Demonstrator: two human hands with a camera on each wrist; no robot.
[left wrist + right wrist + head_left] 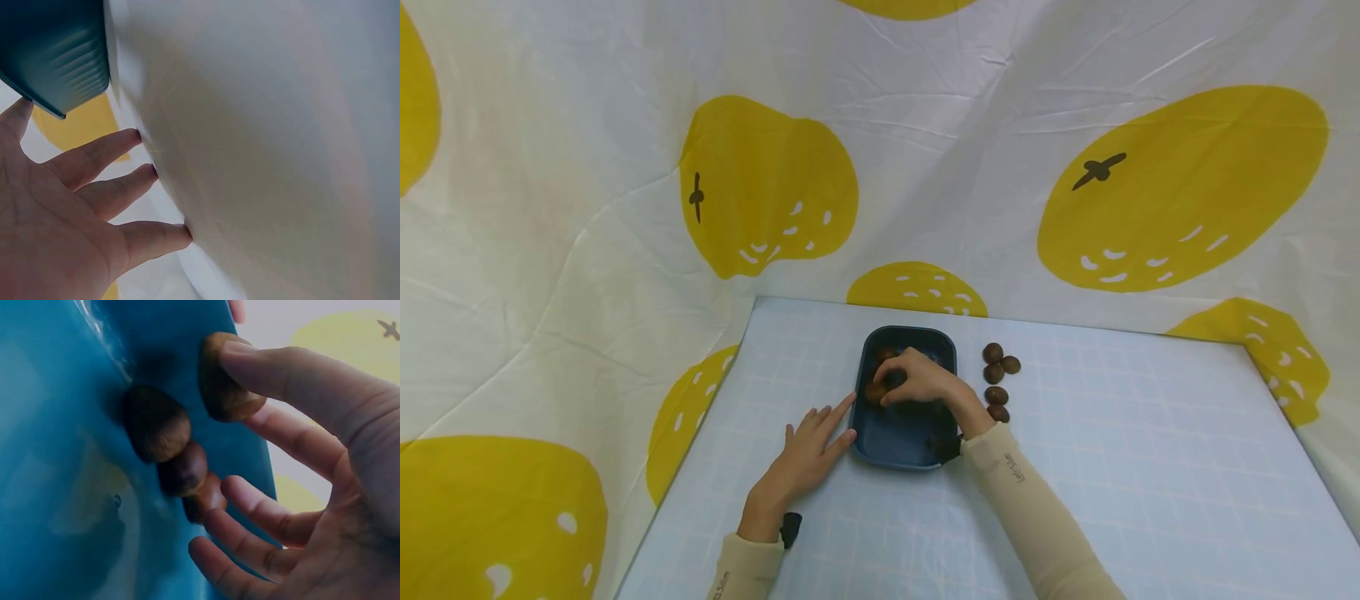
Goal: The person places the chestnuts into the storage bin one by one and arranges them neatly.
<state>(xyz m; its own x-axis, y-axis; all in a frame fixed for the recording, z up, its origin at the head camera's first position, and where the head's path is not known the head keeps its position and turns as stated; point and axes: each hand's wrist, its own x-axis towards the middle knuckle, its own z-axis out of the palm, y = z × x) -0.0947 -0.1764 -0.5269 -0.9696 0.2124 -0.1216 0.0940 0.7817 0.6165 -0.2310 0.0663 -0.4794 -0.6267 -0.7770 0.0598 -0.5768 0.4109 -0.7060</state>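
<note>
A dark blue rectangular tray (891, 442) lies on the table. Over its inside, my right hand (925, 379) pinches a brown chestnut (215, 387) between thumb and forefinger; the other fingers are loosely bent. Below it in the right wrist view, several more chestnuts (181, 467) lie in a row on the tray floor, partly overlapping. My left hand (805, 457) is at the tray's left side with its fingers spread, the fingertips of several resting on the table. One digit touches the tray's edge in the left wrist view.
Right of the tray, several more chestnuts (996, 396) lie in a short column on the pale checked tablecloth (1150, 467). A white curtain (940, 192) with yellow fruit prints hangs behind and to the left of the table.
</note>
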